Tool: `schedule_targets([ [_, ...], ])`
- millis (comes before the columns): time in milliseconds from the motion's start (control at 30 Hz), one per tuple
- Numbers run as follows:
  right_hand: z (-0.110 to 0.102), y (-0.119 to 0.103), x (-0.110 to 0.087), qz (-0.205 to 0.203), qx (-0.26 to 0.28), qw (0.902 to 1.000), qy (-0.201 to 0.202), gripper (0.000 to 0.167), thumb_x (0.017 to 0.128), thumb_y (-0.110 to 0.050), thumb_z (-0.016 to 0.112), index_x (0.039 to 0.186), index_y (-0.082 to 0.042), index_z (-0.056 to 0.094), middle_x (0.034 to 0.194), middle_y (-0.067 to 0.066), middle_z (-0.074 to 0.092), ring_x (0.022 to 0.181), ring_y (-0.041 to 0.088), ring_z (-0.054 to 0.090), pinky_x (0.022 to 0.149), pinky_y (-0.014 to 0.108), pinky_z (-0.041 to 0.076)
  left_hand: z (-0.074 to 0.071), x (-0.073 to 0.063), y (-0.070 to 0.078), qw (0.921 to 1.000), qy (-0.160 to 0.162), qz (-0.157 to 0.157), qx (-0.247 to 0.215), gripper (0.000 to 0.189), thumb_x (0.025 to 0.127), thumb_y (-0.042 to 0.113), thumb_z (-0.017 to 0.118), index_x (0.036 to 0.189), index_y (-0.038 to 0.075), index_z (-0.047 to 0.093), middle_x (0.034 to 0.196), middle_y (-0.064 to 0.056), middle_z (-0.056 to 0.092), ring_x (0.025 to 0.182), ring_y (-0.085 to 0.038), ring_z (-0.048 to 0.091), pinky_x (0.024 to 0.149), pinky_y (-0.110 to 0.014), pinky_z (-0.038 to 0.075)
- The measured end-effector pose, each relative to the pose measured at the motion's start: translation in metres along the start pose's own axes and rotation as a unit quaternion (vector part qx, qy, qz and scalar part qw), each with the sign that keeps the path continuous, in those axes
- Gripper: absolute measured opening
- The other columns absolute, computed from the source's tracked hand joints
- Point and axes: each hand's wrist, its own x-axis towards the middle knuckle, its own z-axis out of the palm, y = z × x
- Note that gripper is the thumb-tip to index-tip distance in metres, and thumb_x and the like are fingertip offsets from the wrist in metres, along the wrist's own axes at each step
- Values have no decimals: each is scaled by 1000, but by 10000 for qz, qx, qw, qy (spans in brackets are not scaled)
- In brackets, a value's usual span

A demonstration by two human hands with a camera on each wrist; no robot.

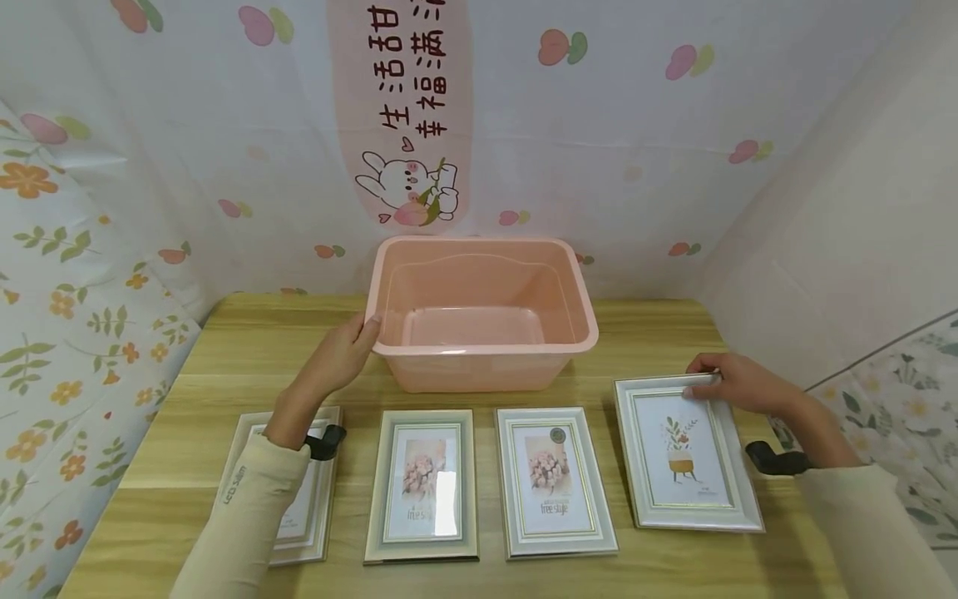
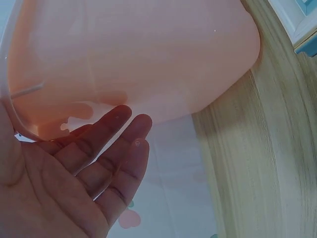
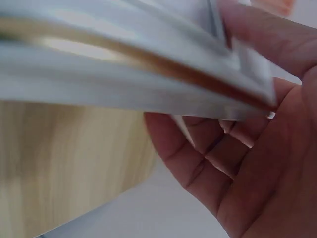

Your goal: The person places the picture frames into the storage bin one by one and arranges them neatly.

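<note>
Right hand grips a picture frame by its one o'clock corner, left hand on the tub

Taking twelve as straight ahead of the person, I see the white rectangular picture frame with a thin gold inner line [image 1: 687, 449] at four o'clock from the pale pink plastic tub [image 1: 479, 372]. The frame's long axis runs from just short of twelve to just short of six. Its potted-plant print stands upright for the person, leaves toward twelve, and its glazed face looks up. The tub's long axis runs nine to three, its mouth open upward.

The right hand [image 1: 748, 387] pinches the frame: the thumb lies over the front, the other fingers pass behind the far edge. The left hand [image 1: 337, 353] holds the tub's rim at eight o'clock, thumb over it, other fingers loosely extended along the outer wall.

Up close at the right wrist, the frame is blurred and mostly cut off; I can't tell whether its near edge touches the wooden table [image 1: 224, 358]. At the left wrist, the thumb is cut off. The cream sleeve [image 1: 247, 516] and wrist hide much of the leftmost pale frame [image 1: 320, 499]. Glare whitens part of the silvery floral-print frame [image 1: 419, 491] beside it; another white floral-print frame [image 1: 555, 482] lies at half past five from the tub.
</note>
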Motion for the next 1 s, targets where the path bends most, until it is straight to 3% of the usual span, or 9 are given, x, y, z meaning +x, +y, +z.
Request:
schedule_targets([
  [133, -6, -14, -2, -262, -21, 9993, 254, 18, 95, -19, 68, 98, -2, 60, 81, 5, 63, 62, 10, 61, 53, 30, 54, 0, 1, -1, 10000, 5, -18, 26, 50, 109, 36, 27, 135, -1, 48, 130, -27, 58, 120, -38, 53, 101, -58, 40],
  [300, -13, -23, -6, -322, -320, 9976, 521, 17, 94, -19, 69, 98, -5, 60, 84, 3, 62, 67, 7, 58, 56, 27, 51, 0, 1, -1, 10000, 7, -32, 18, 48, 110, 35, 27, 134, -1, 49, 129, -26, 58, 119, -38, 53, 101, -57, 40],
  [467, -19, -23, -10, -305, -501, 9944, 883, 15, 92, -16, 71, 95, -7, 60, 89, 5, 59, 70, 6, 55, 56, 26, 49, 1, 1, -1, 9999, -33, -92, -80, 53, 109, 40, 25, 138, 1, 47, 135, -27, 55, 128, -40, 49, 105, -59, 37],
  [867, -30, -36, -19, -18, 6, 9970, 768, 24, 97, -22, 65, 99, -4, 50, 85, 9, 67, 65, 14, 65, 57, 30, 53, 1, -1, 0, 9995, -126, -164, -252, 53, 109, 40, 25, 140, 3, 46, 136, -24, 55, 131, -39, 48, 107, -59, 36],
  [1000, -32, -40, -20, -84, 7, 9958, 912, 24, 98, -20, 64, 111, -2, 55, 91, 11, 68, 69, 13, 65, 60, 30, 54, 1, 0, 0, 9994, -121, -152, -282, 52, 109, 39, 25, 141, 4, 46, 135, -23, 56, 131, -38, 47, 108, -59, 36],
])
